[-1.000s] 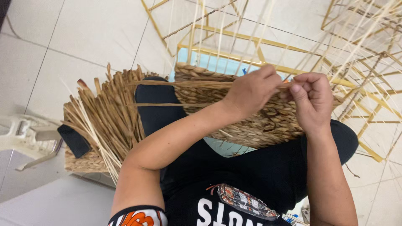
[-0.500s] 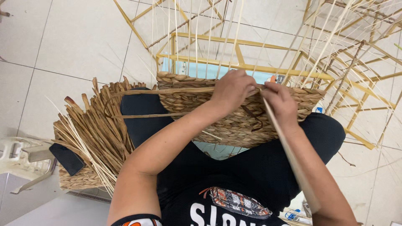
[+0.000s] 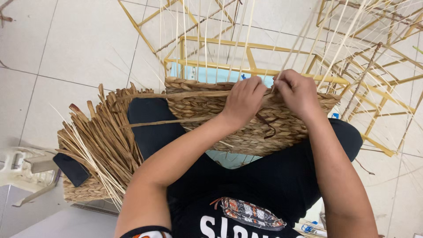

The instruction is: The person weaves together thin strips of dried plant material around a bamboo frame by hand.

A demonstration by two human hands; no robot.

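A half-woven basket (image 3: 246,128) of brown dried straw lies across my lap, built on a yellow metal frame (image 3: 220,66). Thin pale upright strands (image 3: 207,39) rise from its top edge. My left hand (image 3: 242,99) grips a flat brown weaving strand (image 3: 176,94) against the basket's upper rim. Beside it, my right hand (image 3: 297,94) pinches the weave at the rim among the uprights. The two hands are nearly touching.
A bundle of loose dried straw strips (image 3: 99,141) lies at my left knee, with a dark phone (image 3: 71,169) on it. A white plastic stool (image 3: 20,172) stands at far left. More yellow wire frames (image 3: 379,79) crowd the tiled floor to the right.
Both hands have stayed at the basket's rim. A long strand trailing from my right hand half a second ago is gone from view, and the hands sit closer together.
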